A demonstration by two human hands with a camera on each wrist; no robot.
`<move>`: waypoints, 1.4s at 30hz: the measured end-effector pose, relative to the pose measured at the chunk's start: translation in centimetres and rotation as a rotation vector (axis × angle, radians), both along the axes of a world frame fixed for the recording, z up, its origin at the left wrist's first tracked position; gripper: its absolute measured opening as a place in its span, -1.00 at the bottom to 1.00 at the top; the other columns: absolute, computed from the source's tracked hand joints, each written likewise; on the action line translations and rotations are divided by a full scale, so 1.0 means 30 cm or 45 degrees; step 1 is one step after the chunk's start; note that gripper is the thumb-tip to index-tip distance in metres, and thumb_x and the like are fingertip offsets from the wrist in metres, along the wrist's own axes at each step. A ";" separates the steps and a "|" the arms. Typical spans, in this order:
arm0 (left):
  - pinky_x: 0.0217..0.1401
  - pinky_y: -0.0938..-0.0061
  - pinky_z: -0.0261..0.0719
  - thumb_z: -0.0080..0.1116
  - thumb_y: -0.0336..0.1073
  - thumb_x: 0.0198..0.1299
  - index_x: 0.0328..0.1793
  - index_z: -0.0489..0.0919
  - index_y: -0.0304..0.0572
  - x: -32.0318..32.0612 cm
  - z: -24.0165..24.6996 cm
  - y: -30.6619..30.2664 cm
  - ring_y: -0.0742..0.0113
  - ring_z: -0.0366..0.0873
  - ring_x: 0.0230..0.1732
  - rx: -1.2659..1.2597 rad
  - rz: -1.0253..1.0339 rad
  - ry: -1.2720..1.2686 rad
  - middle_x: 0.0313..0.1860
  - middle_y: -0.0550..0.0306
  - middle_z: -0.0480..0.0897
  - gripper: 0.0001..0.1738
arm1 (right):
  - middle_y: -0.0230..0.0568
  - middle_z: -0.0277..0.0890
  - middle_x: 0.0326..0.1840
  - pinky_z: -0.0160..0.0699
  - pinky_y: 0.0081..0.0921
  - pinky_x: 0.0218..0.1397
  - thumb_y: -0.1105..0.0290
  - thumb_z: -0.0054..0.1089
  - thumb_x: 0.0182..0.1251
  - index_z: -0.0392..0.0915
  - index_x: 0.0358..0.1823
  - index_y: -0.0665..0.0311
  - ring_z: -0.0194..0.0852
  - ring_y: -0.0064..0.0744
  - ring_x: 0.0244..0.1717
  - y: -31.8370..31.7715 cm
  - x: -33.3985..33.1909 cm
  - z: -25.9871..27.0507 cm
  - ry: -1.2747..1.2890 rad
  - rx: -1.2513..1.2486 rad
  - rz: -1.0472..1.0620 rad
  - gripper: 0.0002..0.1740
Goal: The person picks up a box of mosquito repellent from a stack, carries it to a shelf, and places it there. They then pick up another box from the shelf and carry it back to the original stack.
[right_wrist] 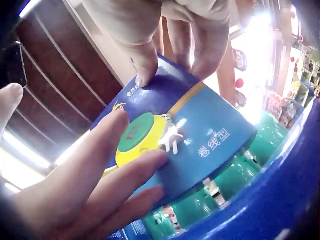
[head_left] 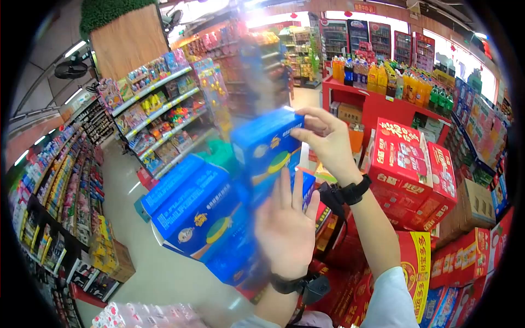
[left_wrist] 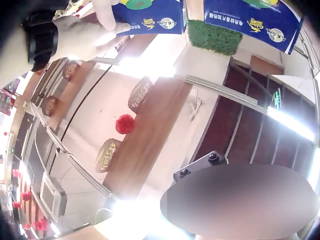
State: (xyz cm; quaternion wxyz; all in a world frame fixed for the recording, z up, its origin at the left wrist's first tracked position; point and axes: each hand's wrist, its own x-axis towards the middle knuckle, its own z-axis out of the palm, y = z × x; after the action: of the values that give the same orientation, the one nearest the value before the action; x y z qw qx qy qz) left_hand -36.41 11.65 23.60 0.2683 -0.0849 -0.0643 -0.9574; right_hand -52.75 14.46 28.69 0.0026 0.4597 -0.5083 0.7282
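Right, the relation I'd judge matters most is that the blue box (head_left: 280,146) hangs to the left of my right hand (head_left: 328,139), whose thumb and fingertips pinch it at its near upper corner, so any shift or turn would swing the box about that pinch. The left hand (head_left: 285,235) is unclenched, its fingers straight and lying over the lower part of the printed face; whether they press it or just hover before it, I can't tell. With the far end blurred and foreshortened, I can't fix the long axis either. The right hand is the nearer one, already gripping; from its fingertips the box spreads left and downward, leaving the left fingertips below. Left of those straight fingers stands a second blue carton (head_left: 191,235) with similar print, and red cartons (head_left: 402,169) sit right of the pinching fingers.
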 end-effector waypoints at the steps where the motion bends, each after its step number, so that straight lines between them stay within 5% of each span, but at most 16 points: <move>1: 0.51 0.08 0.04 -0.08 -0.18 0.26 0.53 0.10 -0.30 -0.003 0.001 -0.002 0.13 0.08 0.56 0.008 0.030 0.007 0.56 0.07 0.18 -0.27 | -0.17 0.65 -0.10 0.62 -0.59 -0.05 0.58 0.34 0.17 0.53 0.09 0.33 0.62 -0.51 -0.11 -0.020 -0.009 0.006 0.003 -0.002 0.060 -0.58; 7: 0.54 0.05 0.01 -0.10 -0.30 0.18 0.51 0.10 -0.33 -0.021 0.024 0.000 0.13 0.09 0.56 0.081 0.172 0.018 0.53 0.02 0.22 -0.27 | -0.09 0.64 -0.09 0.77 -0.46 -0.23 0.56 0.32 0.19 0.51 0.10 0.30 0.65 -0.39 -0.14 -0.075 0.008 0.069 0.015 0.162 0.128 -0.59; 10: 0.55 0.02 0.00 -0.08 -0.33 0.12 0.49 0.12 -0.34 -0.032 0.024 -0.012 0.13 0.09 0.55 0.075 0.235 0.007 0.50 0.01 0.26 -0.26 | -0.09 0.67 -0.09 0.60 -0.49 0.06 0.55 0.36 0.16 0.53 0.09 0.26 0.63 -0.45 -0.08 -0.093 0.005 0.082 -0.001 0.220 0.170 -0.57; 22: 0.58 -0.05 -0.07 -0.08 -0.39 0.05 0.46 0.19 -0.22 -0.034 0.023 -0.021 0.16 0.03 0.57 0.014 0.350 -0.010 0.50 0.13 0.23 -0.27 | -0.08 0.65 -0.09 0.62 -0.49 0.06 0.54 0.27 0.25 0.50 0.02 0.32 0.63 -0.41 -0.05 -0.140 -0.012 0.079 0.190 0.442 0.181 -0.69; 32: 0.48 -0.02 0.13 -0.09 -0.35 0.08 0.44 0.23 -0.24 -0.015 0.025 0.000 0.09 0.14 0.52 -0.113 0.246 -0.032 0.49 0.02 0.28 -0.30 | -0.04 0.48 0.19 0.50 -0.37 0.23 0.49 0.27 0.26 0.28 0.30 0.18 0.47 -0.30 0.18 -0.114 0.007 0.077 0.161 0.451 0.448 -0.42; 38: 0.18 0.13 0.46 -0.06 -0.29 0.14 0.09 0.51 -0.14 -0.002 -0.039 0.022 0.03 0.51 0.11 -0.192 -0.088 -0.046 -0.03 0.02 0.61 -0.62 | 0.03 0.33 0.32 0.42 -0.30 0.31 0.46 0.27 0.26 0.10 0.45 0.08 0.37 -0.22 0.29 -0.098 0.000 0.050 0.119 0.514 0.420 -0.24; 42: -0.20 0.32 0.49 -0.05 -0.29 0.18 -0.14 0.49 -0.15 0.040 -0.017 0.080 0.14 0.50 -0.24 -0.391 -0.054 -0.121 -0.33 0.08 0.54 -0.81 | 0.01 0.32 0.32 0.41 -0.28 0.32 0.44 0.27 0.27 0.09 0.46 0.11 0.35 -0.22 0.31 -0.098 -0.006 0.040 0.154 0.546 0.387 -0.23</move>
State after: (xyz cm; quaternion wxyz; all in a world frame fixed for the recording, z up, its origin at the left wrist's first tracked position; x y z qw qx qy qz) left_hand -35.20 14.05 23.08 0.2286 -0.0810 -0.2209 -0.9447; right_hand -52.93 11.52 29.90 -0.1739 0.5634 -0.5750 0.5673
